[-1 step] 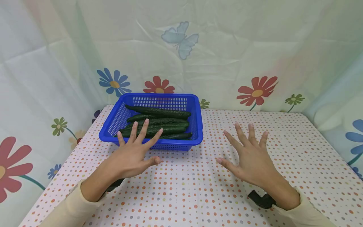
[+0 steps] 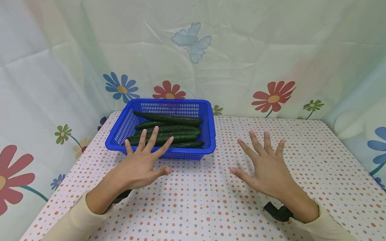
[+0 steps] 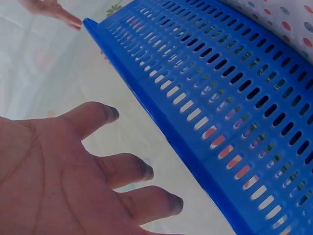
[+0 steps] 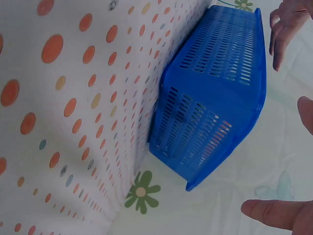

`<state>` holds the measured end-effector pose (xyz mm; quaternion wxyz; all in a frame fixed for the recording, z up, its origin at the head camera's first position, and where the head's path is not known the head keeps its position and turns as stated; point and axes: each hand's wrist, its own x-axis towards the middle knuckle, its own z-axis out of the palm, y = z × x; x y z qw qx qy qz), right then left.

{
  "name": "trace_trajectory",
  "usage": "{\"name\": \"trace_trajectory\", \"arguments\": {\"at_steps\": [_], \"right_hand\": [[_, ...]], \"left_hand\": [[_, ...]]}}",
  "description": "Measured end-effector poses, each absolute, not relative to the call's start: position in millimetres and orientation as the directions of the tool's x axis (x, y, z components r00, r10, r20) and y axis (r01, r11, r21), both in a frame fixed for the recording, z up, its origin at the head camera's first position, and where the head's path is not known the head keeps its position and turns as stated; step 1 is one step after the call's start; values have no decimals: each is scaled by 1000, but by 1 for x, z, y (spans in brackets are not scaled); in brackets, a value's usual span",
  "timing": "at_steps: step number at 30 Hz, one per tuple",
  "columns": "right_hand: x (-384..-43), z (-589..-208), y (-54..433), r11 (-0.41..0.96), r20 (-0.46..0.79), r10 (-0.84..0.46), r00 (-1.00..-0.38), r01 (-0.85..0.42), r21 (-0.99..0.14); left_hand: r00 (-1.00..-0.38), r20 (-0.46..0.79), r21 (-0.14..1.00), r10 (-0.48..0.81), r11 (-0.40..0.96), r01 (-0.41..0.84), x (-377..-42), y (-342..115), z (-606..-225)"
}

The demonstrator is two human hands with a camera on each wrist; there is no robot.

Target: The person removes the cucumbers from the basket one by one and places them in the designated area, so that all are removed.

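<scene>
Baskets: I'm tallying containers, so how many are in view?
1: the blue basket on the dotted tablecloth, left of centre in the head view, cucumbers inside. Both wrist views show the same one.

The surface [image 2: 193, 201], under a white, dotted covering [image 2: 325, 167], probably cloth, bears a blue perforated basket [image 2: 193, 150] towards its far left.

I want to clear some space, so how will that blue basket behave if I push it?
The blue basket will probably keep its shape, since it looks like molded plastic standing straight. It may resist a little, with several cucumbers weighing it down. It seems unlikely to tip, being broad and low.
</scene>
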<state>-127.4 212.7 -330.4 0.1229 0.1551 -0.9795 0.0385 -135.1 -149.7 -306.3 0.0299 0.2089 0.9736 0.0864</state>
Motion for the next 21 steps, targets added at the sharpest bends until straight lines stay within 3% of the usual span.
{"name": "trace_trajectory", "arguments": {"at_steps": [6,9,12,17,21], "right_hand": [[-126,-329,211,944,249,-300,-921,-323,-59],[-127,-329,210,939,255,-304,-918,-334,-84],[-127,-330,208,932,252,-308,-917,-344,-113],[-126,-332,206,924,265,-306,-914,-353,-151],[-128,-332,207,918,303,-314,-900,-369,-145]], "left_hand": [[-909,12,194,417,891,411,-150,-167,-299],[-932,39,296,359,887,354,-170,-193,-290],[-966,120,479,228,839,258,-192,-227,-289],[-988,156,847,-17,517,125,-221,-275,-313],[-998,58,969,-7,240,54,-237,-295,-334]]}}
